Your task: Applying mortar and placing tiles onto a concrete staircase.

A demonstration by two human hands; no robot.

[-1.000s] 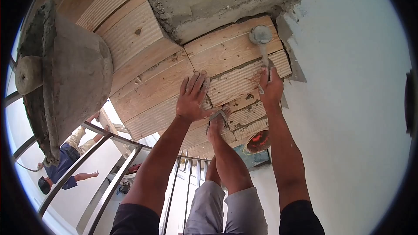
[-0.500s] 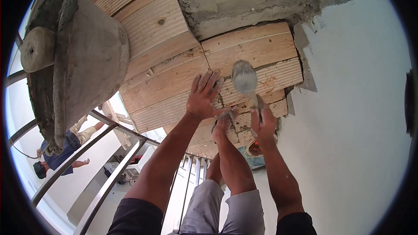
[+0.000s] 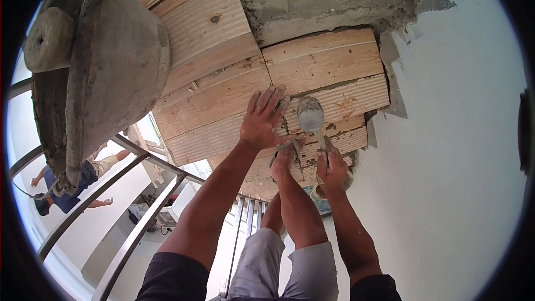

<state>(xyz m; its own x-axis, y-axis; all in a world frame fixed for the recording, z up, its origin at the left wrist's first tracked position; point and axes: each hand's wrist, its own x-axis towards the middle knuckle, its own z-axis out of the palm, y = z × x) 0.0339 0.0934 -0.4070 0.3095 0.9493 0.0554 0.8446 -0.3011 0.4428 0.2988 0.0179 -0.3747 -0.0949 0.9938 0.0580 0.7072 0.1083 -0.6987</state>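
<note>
My left hand (image 3: 262, 121) lies flat on the wood-patterned stair tiles (image 3: 228, 98), fingers spread, beside a joint between tiles. My right hand (image 3: 332, 170) is wrapped round the handle of a mallet (image 3: 310, 116) with a rounded, cement-grey head. The mallet head is over a ribbed tile strip (image 3: 356, 99) on the step, right of my left hand; whether it touches the tile I cannot tell. My sandalled foot (image 3: 284, 156) stands between my hands on a lower step.
A cement-crusted bucket (image 3: 125, 50) looms at the upper left, by a metal railing (image 3: 125, 206). Bare rough concrete (image 3: 329, 0) shows above the tiles. A white wall (image 3: 446, 150) rises on the right. Beyond the railing, lower down, is another person (image 3: 69, 187).
The mallet head has come down and nearer to me, onto or close over the tile. My left hand stays spread on the tiles. The view has shifted slightly.
</note>
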